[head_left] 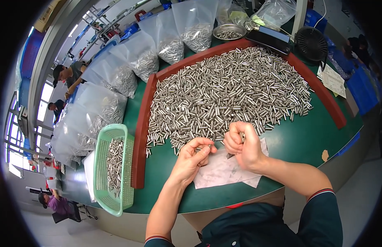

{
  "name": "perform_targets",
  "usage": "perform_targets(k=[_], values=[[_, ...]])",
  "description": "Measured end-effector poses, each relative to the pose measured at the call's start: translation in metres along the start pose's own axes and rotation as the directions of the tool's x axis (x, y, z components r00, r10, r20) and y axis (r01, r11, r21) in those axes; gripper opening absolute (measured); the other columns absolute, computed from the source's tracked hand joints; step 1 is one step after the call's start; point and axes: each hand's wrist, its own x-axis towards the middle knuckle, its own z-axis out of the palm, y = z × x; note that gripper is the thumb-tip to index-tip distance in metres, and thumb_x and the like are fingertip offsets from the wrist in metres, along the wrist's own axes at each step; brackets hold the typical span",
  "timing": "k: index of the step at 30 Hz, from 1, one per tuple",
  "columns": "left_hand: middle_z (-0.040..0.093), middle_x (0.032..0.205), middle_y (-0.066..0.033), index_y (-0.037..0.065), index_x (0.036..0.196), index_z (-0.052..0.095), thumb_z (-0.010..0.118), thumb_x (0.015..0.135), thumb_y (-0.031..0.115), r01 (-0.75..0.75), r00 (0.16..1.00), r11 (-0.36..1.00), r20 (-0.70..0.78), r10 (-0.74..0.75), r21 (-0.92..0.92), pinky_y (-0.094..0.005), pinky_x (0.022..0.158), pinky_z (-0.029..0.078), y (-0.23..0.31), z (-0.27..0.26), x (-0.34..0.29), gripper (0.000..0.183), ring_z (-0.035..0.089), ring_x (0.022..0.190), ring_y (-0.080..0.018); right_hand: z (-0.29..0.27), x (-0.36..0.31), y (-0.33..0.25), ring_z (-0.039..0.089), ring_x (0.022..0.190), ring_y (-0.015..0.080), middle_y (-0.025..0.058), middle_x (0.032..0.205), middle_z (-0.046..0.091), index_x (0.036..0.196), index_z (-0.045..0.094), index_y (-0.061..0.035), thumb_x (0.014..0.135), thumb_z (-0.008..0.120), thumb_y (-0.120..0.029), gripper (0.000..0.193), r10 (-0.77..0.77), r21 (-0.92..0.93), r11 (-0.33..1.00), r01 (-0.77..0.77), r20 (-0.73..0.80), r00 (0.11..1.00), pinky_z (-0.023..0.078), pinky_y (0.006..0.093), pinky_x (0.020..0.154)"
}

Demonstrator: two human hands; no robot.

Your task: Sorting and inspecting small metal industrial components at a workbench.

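A wide heap of short, shiny metal pins [228,86] covers the green table in front of me. Just below its near edge, my left hand [193,158] pinches thumb and forefinger together, with what looks like the end of one small metal pin at the fingertips. Close on its right, my right hand [245,146] is curled into a fist. A metallic glint shows inside the curled fingers and a dark tip pokes out beneath; most of what it holds is hidden. Under both hands lies a smudged, pale pinkish sheet [224,175].
Dark red rails [141,144] border the heap. At left stands a green basket [101,197] holding pins. Several clear bags of pins [143,57] line the back, near a metal bowl [217,33], a phone [273,36] and a black fan [311,44]. Other people sit far left.
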Motion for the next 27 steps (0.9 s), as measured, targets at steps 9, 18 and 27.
perform_targets(k=[9,18,27], values=[[0.056,0.062,-0.0082,-0.003,0.082,0.054,0.052,0.083,0.007,-0.157,0.966,0.396,0.057,0.252,0.905,-0.0258,0.053,0.042,-0.004,0.025,-0.012,0.010,0.053,0.055,-0.0137,-0.001,0.000,0.000,0.018,0.037,0.0067,-0.0029,0.042,0.025,0.054,0.029,-0.0108,0.084,0.031,-0.024,0.033,-0.031,-0.023,0.999,0.031,0.011,0.999,0.015,0.0233,0.039],[0.052,0.058,-0.0106,0.000,0.081,0.049,0.058,0.076,0.006,-0.190,0.965,0.164,0.153,0.215,0.968,-0.0314,0.048,0.040,0.001,0.028,-0.014,0.012,0.051,0.049,-0.0225,-0.002,-0.002,0.000,0.019,0.039,0.0067,-0.0034,0.043,0.025,0.054,0.030,-0.0108,0.085,0.030,-0.026,0.035,-0.071,0.016,0.997,0.070,0.066,0.995,0.017,0.0229,0.041],[0.046,0.050,-0.0042,-0.001,0.071,0.053,0.062,0.073,0.003,-0.173,0.956,0.237,0.106,0.272,0.956,-0.0247,0.042,0.036,-0.007,0.027,-0.014,0.010,0.041,0.043,-0.0117,-0.001,-0.007,0.009,0.019,0.040,0.0061,-0.0037,0.043,0.026,0.053,0.029,-0.0109,0.084,0.030,-0.022,0.033,-0.075,-0.054,0.995,0.080,0.083,0.994,0.017,0.0225,0.041]])
